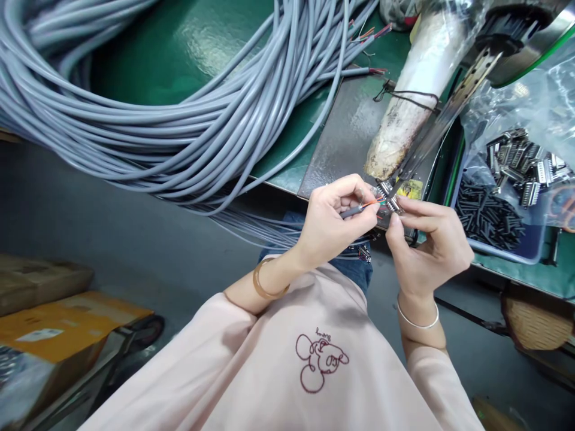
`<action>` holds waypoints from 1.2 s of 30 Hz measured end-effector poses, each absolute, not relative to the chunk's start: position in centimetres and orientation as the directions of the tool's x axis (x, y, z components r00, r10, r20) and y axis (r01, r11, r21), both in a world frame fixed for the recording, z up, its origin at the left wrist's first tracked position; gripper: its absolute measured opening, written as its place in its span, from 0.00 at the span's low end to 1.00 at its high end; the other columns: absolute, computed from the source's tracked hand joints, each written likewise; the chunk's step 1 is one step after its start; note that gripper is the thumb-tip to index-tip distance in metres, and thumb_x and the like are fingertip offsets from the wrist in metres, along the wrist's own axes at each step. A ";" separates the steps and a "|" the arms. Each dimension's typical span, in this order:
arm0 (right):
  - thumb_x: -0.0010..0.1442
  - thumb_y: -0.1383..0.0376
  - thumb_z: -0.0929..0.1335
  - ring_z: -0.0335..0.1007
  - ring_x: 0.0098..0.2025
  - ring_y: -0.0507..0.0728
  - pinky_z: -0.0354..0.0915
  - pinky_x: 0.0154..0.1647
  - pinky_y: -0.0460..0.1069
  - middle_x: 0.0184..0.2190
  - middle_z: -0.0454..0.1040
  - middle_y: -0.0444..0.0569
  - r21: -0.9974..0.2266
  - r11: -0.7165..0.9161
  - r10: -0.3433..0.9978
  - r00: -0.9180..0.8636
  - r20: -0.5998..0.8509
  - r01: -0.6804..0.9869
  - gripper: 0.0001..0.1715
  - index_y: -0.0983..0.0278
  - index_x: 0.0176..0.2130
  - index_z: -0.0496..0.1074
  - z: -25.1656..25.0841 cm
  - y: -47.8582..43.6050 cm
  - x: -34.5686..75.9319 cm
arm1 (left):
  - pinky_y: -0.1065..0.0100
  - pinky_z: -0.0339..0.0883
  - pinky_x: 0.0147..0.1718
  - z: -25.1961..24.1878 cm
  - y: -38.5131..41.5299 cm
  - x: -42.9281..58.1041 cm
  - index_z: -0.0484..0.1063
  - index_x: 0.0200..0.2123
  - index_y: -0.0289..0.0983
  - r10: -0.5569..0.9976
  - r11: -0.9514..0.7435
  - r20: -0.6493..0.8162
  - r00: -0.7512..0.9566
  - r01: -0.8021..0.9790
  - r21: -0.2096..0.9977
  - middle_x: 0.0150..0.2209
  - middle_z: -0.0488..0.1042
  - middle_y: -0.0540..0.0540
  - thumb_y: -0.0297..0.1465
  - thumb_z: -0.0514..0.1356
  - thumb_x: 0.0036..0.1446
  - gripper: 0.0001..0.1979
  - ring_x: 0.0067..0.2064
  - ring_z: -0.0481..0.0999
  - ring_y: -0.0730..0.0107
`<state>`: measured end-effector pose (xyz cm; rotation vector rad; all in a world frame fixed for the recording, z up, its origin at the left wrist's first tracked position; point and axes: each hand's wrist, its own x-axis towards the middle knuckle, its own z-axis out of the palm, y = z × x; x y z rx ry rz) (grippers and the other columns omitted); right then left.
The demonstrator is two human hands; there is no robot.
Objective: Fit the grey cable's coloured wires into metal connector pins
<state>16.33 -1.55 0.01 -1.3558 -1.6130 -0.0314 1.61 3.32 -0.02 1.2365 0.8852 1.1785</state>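
Note:
My left hand (339,218) pinches the stripped end of a grey cable (351,212). Thin coloured wires (372,203) fan out of that end between my thumb and fingers and reach the connector. At the right, my right hand (429,236) has its thumb and index finger closed on the edge of a small metal multi-pin connector (392,203). Just above the connector is the scorched lower end of a white wrapped tube (399,131), tied with dark wire. A long narrow metal piece (431,131) slants down beside the tube to the connector.
A large bundle of grey cables (202,137) hangs over the green table (215,42). Beneath the tube lies a dark metal plate (350,131). To the right, a blue tray (530,254) holds short black tubes (489,212) and metal connectors (521,158). Cardboard boxes (67,317) stand lower left.

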 end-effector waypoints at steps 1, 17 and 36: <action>0.56 0.74 0.74 0.82 0.42 0.57 0.78 0.42 0.54 0.39 0.82 0.44 -0.531 0.372 0.736 0.107 0.669 0.761 0.11 0.60 0.34 0.73 0.1 -1.6 16.3 | 0.77 0.68 0.28 0.1 3.4 1.6 0.70 0.28 0.35 0.972 -0.056 0.095 0.216 -0.179 0.982 0.31 0.75 0.50 0.24 0.65 0.53 0.06 0.29 0.72 0.80; 0.60 0.72 0.73 0.82 0.39 0.55 0.79 0.41 0.53 0.37 0.83 0.45 -0.629 0.317 0.783 0.178 0.596 0.710 0.08 0.60 0.33 0.72 -0.3 -2.2 16.4 | 0.74 0.70 0.32 -0.8 3.2 0.9 0.73 0.29 0.35 0.939 -0.041 0.106 0.326 -0.201 0.979 0.31 0.75 0.49 0.27 0.65 0.56 0.04 0.32 0.74 0.77; 0.56 0.73 0.75 0.81 0.41 0.56 0.77 0.42 0.52 0.40 0.82 0.45 -0.554 0.359 0.781 0.083 0.619 0.751 0.08 0.60 0.34 0.76 0.9 -1.4 16.7 | 0.74 0.66 0.30 0.6 4.4 0.5 0.73 0.27 0.34 0.933 -0.084 0.125 0.337 -0.133 0.987 0.28 0.73 0.50 0.23 0.64 0.53 0.04 0.30 0.71 0.77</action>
